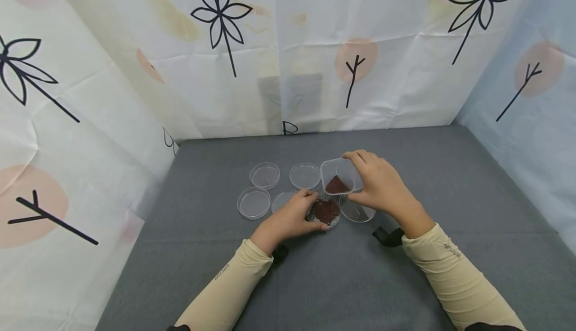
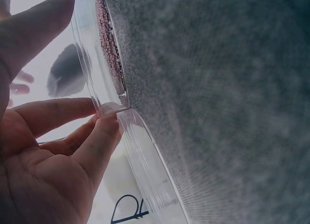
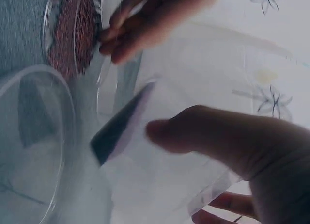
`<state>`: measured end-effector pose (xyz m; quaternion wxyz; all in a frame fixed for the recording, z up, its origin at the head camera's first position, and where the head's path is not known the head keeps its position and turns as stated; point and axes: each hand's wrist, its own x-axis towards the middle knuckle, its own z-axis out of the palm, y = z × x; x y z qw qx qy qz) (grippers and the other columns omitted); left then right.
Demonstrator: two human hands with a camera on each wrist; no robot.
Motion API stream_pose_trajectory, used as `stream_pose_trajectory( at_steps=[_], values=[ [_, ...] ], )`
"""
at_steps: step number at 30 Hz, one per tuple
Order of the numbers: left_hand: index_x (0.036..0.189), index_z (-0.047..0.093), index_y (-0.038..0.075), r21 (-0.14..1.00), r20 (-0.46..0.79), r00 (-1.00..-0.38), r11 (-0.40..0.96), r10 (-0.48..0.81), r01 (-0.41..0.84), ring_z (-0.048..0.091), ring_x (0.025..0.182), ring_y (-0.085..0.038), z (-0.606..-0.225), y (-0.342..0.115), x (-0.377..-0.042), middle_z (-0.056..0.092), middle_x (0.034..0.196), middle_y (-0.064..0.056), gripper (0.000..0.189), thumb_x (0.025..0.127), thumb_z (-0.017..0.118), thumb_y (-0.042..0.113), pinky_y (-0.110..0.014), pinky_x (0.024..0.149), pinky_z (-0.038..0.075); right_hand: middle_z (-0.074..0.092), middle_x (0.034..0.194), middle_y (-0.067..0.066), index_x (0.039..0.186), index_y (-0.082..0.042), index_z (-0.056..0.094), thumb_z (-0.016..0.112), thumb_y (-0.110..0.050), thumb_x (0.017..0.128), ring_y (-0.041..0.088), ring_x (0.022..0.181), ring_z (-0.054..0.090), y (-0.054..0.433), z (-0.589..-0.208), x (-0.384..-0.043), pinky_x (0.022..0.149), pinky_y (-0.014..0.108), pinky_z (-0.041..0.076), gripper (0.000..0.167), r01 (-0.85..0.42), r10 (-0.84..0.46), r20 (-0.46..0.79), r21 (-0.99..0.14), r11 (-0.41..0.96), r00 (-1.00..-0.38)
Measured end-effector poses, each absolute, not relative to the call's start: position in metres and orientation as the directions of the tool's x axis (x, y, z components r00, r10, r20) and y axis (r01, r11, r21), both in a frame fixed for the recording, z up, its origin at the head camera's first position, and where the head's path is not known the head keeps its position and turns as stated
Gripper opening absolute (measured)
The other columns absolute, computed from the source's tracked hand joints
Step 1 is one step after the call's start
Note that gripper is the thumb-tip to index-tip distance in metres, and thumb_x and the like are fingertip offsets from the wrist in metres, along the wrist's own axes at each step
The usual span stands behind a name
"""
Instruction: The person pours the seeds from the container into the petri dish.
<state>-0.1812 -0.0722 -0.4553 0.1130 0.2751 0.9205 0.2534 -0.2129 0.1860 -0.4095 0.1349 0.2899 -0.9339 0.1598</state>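
Note:
My left hand (image 1: 292, 217) grips the rim of a clear petri dish (image 1: 334, 223) on the grey table, thumb at the near side and fingers at the far side. Reddish-brown granules (image 1: 326, 211) lie in the dish over something whitish; the left wrist view shows them as a thin layer (image 2: 110, 49). Just above and right of it, my right hand (image 1: 380, 183) holds a clear square plastic container (image 1: 335, 167) by its side. The container is tilted toward the dish, and a heap of the same brown granules (image 1: 337, 185) is gathered in its lower part.
Several other clear petri dishes stand close by: two at the back (image 1: 264, 176) (image 1: 304, 176), one at the left (image 1: 254, 203), one partly behind my left hand (image 1: 280, 202), and one under the container's right side (image 1: 360, 213). Patterned white curtains (image 1: 306, 71) border the table (image 1: 216, 171).

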Motion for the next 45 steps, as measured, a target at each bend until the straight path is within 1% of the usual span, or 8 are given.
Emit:
stream_pose_trajectory(
  at_steps=[7,9,14,19,21,29,37,45],
  values=[
    [0.156,0.047,-0.006,0.530,-0.050,-0.820,0.711,0.571,0.463,0.055,0.140,-0.034,-0.455,-0.072,-0.182,0.051,0.153,-0.022,0.087,0.093,0.084,0.039,-0.047,0.115,0.048,0.049,0.156,0.025,0.158,-0.005,0.043,0.095,-0.017,0.080,0.047,0.138,0.054,0.210,-0.424,-0.235,0.106,0.064,0.051,0.094,-0.407,-0.343,0.232,-0.651,0.641,-0.910],
    [0.156,0.047,-0.006,0.530,-0.049,-0.820,0.710,0.571,0.463,0.055,0.140,-0.034,-0.456,-0.072,-0.182,0.051,0.153,-0.022,0.086,0.093,0.084,0.039,-0.047,0.115,0.048,0.044,0.160,0.026,0.159,-0.005,0.041,0.094,-0.016,0.082,0.049,0.142,0.051,0.215,-0.431,-0.241,0.109,0.061,0.051,0.095,-0.363,-0.325,0.200,-0.723,0.589,-0.925],
    [0.157,0.046,-0.005,0.534,-0.059,-0.822,0.714,0.566,0.453,0.055,0.140,-0.033,-0.457,-0.072,-0.182,0.051,0.153,-0.020,0.086,0.094,0.084,0.040,-0.047,0.115,0.048,0.038,0.165,0.024,0.161,-0.007,0.038,0.093,-0.016,0.084,0.047,0.146,0.049,0.224,-0.444,-0.251,0.101,0.050,0.058,0.095,-0.280,-0.306,0.134,-0.816,0.505,-0.943],
    [0.157,0.047,-0.004,0.538,-0.059,-0.826,0.715,0.560,0.446,0.055,0.140,-0.033,-0.455,-0.072,-0.180,0.051,0.153,-0.020,0.086,0.093,0.084,0.040,-0.047,0.115,0.048,0.041,0.160,0.026,0.161,-0.008,0.037,0.092,-0.013,0.085,0.046,0.146,0.049,0.229,-0.451,-0.256,0.092,0.033,0.062,0.094,-0.246,-0.312,0.111,-0.865,0.437,-0.943],
    [0.157,0.047,-0.004,0.537,-0.060,-0.826,0.716,0.561,0.447,0.055,0.140,-0.033,-0.454,-0.072,-0.180,0.051,0.153,-0.020,0.085,0.093,0.084,0.040,-0.047,0.115,0.048,0.042,0.159,0.026,0.162,-0.008,0.037,0.091,-0.015,0.086,0.046,0.146,0.050,0.231,-0.452,-0.257,0.092,0.031,0.061,0.094,-0.244,-0.310,0.106,-0.859,0.450,-0.945],
    [0.157,0.047,-0.005,0.525,-0.058,-0.825,0.720,0.562,0.454,0.055,0.140,-0.033,-0.456,-0.071,-0.181,0.052,0.152,-0.020,0.086,0.093,0.084,0.040,-0.046,0.117,0.047,0.043,0.160,0.026,0.164,-0.006,0.033,0.090,-0.020,0.088,0.046,0.146,0.049,0.234,-0.457,-0.258,0.102,0.058,0.053,0.096,-0.237,-0.310,0.085,-0.836,0.495,-0.947],
    [0.156,0.048,-0.005,0.523,-0.042,-0.823,0.715,0.566,0.465,0.057,0.137,-0.032,-0.456,-0.072,-0.181,0.054,0.149,-0.021,0.085,0.093,0.085,0.039,-0.046,0.116,0.048,0.037,0.166,0.027,0.166,-0.006,0.030,0.089,-0.020,0.089,0.050,0.151,0.041,0.236,-0.459,-0.258,0.110,0.066,0.047,0.099,-0.233,-0.322,0.074,-0.839,0.492,-0.944],
    [0.156,0.048,-0.004,0.524,-0.062,-0.828,0.724,0.557,0.448,0.056,0.139,-0.032,-0.454,-0.071,-0.180,0.052,0.151,-0.021,0.086,0.093,0.085,0.040,-0.046,0.116,0.047,0.035,0.167,0.028,0.168,-0.008,0.028,0.088,-0.016,0.090,0.051,0.151,0.040,0.236,-0.457,-0.256,0.112,0.065,0.046,0.099,-0.227,-0.334,0.067,-0.855,0.466,-0.940]
  ],
)
